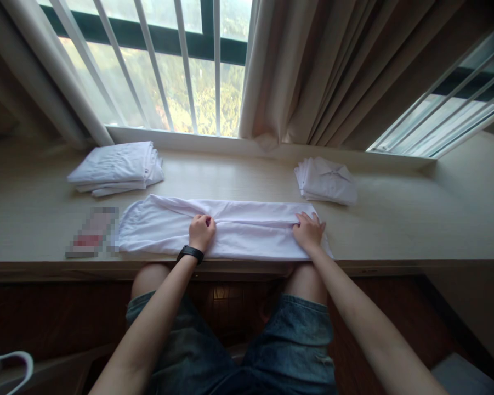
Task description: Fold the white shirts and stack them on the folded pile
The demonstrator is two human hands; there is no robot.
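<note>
A white shirt [250, 236], folded lengthwise into a long strip, lies across the table in front of me. A fold edge runs along its middle, and its left end is rounded and loosely creased. Curled closed on the middle of the strip, my left hand [202, 231] grips the cloth at the fold; a black band is on that wrist. Toward the right end, my right hand [310, 231] rests on the cloth with its fingers spread apart. What lies beneath both palms is hidden.
Folded white shirts [115, 167] are stacked at the back left. A smaller folded white shirt [327, 181] sits at the back right. A blurred-out flat object [92, 233] lies left of the strip. Curtains [304, 71] hang beside the barred window. A white hanger [24, 362] shows lower left.
</note>
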